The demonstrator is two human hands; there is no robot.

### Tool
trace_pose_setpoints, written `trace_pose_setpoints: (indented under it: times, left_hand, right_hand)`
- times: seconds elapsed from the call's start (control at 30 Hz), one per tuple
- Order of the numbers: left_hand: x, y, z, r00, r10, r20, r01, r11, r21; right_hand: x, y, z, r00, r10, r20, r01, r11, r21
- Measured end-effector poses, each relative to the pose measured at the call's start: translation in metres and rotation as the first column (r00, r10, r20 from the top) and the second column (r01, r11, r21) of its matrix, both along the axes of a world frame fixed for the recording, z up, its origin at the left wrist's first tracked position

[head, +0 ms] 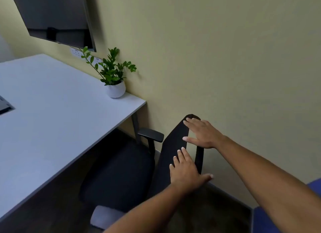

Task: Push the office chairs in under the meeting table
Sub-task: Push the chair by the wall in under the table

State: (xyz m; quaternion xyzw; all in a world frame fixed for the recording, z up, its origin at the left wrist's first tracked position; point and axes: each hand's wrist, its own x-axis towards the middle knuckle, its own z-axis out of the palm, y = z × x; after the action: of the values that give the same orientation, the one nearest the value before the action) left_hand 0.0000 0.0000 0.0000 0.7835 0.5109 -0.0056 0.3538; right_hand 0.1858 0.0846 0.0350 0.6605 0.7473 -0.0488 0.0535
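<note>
Counter (52, 111), pale grey and flat-topped, meets a yellow-green wall (225, 59); a white potted plant (115, 88) sits at its corner. Beside the counter, the black office chair (118, 172) is partly tucked under. Both hands, left (185, 173) and right (203, 133), lie flat and open on its backrest.

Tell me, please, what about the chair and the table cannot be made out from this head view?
- Chair base and wheels: hidden under its dark seat, in shadow.
- Near armrest: partly covered by the left forearm.
- Meeting table: left end cut off by the frame edge.
- Left hand and right hand palms: face the backrest, so contact is unclear.
</note>
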Motion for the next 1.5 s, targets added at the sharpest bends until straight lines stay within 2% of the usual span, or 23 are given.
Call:
trace_pose_setpoints:
  times: [0.17, 0.3, 0.43, 0.53, 0.63, 0.77, 0.87, 0.97, 1.1, 1.5]
  left_hand:
    - [-0.006, 0.003, -0.007, 0.999, 0.038, 0.015, -0.037, 0.997, -0.071]
    - [-0.017, 0.004, -0.01, 1.0, 0.008, -0.011, -0.009, 0.996, -0.093]
    - [-0.029, 0.006, -0.012, 1.0, -0.01, -0.009, 0.009, 0.994, -0.106]
    - [-0.036, 0.01, -0.011, 0.999, -0.028, -0.026, 0.026, 0.996, -0.089]
    - [-0.05, 0.02, -0.014, 0.997, -0.061, -0.044, 0.058, 0.997, -0.057]
    - [-0.071, 0.031, -0.013, 0.994, -0.081, -0.078, 0.082, 0.997, 0.011]
    - [-0.09, 0.038, -0.011, 0.988, 0.004, -0.153, 0.004, 0.999, 0.053]
    - [-0.11, 0.038, -0.015, 0.959, 0.122, -0.255, -0.083, 0.984, 0.16]
    - [-0.149, 0.053, -0.023, 0.936, 0.209, -0.284, -0.121, 0.947, 0.299]
    - [-0.226, 0.127, -0.021, 0.924, 0.246, -0.293, -0.138, 0.929, 0.345]
  right_hand:
    - [0.023, 0.002, -0.027, 0.992, 0.113, 0.052, -0.111, 0.993, -0.05]
    - [0.025, 0.006, -0.048, 0.983, 0.172, -0.058, -0.169, 0.984, 0.06]
    - [0.023, 0.011, -0.068, 0.955, 0.188, -0.229, -0.139, 0.966, 0.217]
    - [0.017, 0.017, -0.07, 0.943, 0.235, -0.236, -0.178, 0.954, 0.24]
    - [0.006, 0.03, -0.069, 0.933, 0.29, -0.212, -0.239, 0.942, 0.235]
    - [-0.009, 0.038, -0.073, 0.923, 0.311, -0.228, -0.241, 0.926, 0.289]
    - [-0.029, 0.052, -0.077, 0.912, 0.313, -0.266, -0.226, 0.923, 0.311]
    - [-0.051, 0.066, -0.081, 0.911, 0.31, -0.273, -0.212, 0.918, 0.334]
    - [-0.085, 0.089, -0.085, 0.91, 0.321, -0.262, -0.213, 0.905, 0.369]
    - [-0.15, 0.164, -0.077, 0.893, 0.405, -0.194, -0.341, 0.893, 0.295]
